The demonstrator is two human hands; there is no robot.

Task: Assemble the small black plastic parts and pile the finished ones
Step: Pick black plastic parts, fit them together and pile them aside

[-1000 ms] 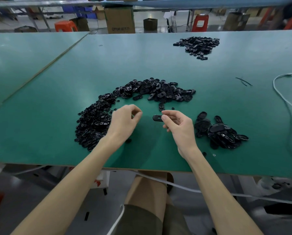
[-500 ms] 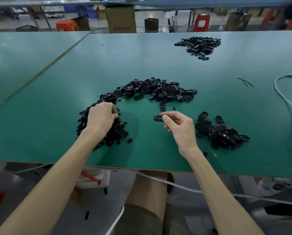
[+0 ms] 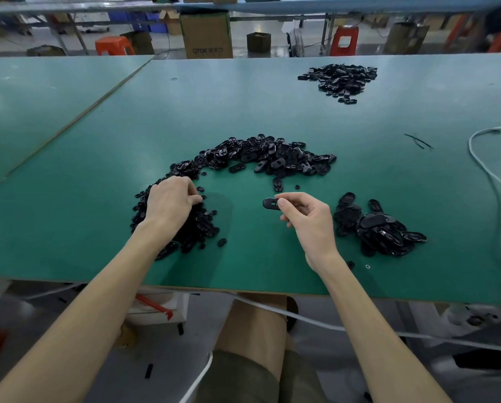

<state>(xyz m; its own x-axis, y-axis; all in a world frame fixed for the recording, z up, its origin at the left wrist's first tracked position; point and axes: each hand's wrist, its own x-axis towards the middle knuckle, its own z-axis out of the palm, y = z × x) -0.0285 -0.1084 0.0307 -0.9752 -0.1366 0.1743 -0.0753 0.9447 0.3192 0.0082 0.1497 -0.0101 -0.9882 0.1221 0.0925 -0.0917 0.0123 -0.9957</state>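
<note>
- Right hand: the grip pinched one end of an oval black part between thumb and forefinger, and the other fingers were curled under the palm
- Oval black part: it was held roughly level, slotted face up, its free end pointing toward the left hand, over a bare patch of the green tabletop
- Left hand: it lay palm down on the near-left heap of small black pieces, fingertips curled down into them; whether this grip pinched a piece could not be told
- Arc of loose parts: it ran on from the near-left heap and curved away and to the right, beyond both hands
- Right pile: larger oval parts were heaped just beside the right hand, on its outer side
- Far pile: more black parts lay well apart, near the tabletop's back edge
- White cable: it snaked along the right margin, with two thin black strips near its far end
- Background: a cardboard box and an orange stool stood on the floor behind the tabletop
</note>
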